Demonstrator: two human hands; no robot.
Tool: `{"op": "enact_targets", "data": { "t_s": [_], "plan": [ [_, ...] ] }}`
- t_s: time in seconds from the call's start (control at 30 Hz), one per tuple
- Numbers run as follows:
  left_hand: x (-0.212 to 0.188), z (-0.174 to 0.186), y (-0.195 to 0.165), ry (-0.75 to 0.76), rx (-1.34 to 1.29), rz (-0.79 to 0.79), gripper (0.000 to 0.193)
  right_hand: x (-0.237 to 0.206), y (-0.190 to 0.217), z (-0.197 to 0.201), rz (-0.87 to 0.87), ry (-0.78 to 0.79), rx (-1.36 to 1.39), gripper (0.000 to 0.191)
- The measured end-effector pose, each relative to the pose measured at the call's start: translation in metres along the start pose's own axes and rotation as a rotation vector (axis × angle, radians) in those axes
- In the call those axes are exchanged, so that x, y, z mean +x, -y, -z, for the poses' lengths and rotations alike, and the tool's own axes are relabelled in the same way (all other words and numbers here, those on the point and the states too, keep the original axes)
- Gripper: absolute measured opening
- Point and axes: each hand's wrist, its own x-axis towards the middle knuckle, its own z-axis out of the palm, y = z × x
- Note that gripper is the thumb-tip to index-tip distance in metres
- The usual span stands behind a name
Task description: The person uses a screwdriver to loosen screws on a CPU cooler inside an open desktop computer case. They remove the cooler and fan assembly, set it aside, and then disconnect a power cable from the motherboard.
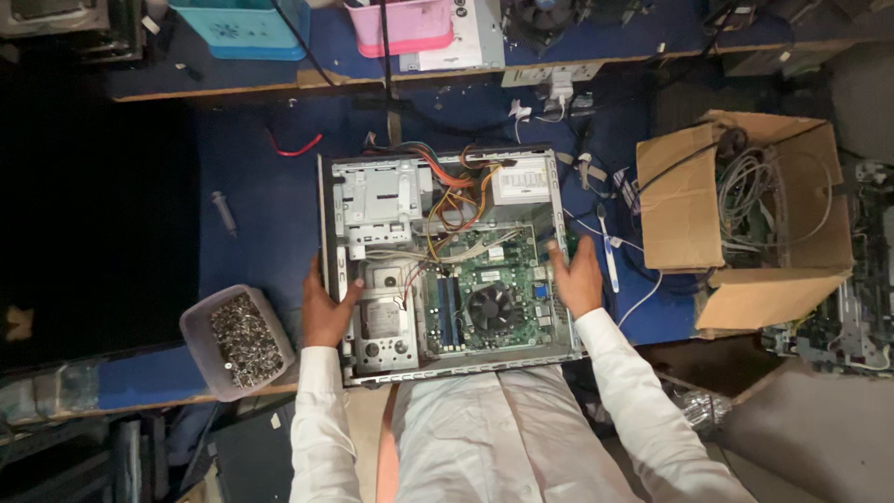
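My fingers (328, 287) on the left hand (326, 312) curl over the left wall of the open computer case (447, 251), thumb reaching inside toward the drive bay, so that hand grips the case's edge. My right hand (577, 278) presses flat against the right wall, fingers spread and pointing up, not wrapped around anything. The case lies open on its side on the blue workbench (261, 205), directly in front of me, with the green motherboard (484, 279) and its round cooling fan (491, 307) in plain sight. A plastic tub of screws (240, 340) sits just beside my left wrist. A cardboard box of cables (745, 214) stands well apart to the right.
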Motion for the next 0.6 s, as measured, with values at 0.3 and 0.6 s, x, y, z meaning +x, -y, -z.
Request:
{"op": "enact_targets", "data": {
  "t_s": [0.3,0.6],
  "plan": [
    [-0.002,0.003,-0.004,-0.046,0.01,-0.064,0.093,-0.022,0.043,0.028,0.515,-0.288,-0.007,0.03],
    [-0.005,0.008,-0.014,-0.014,0.014,0.02,0.095,-0.023,0.059,0.037,0.524,-0.222,0.101,0.035]
  ]
}}
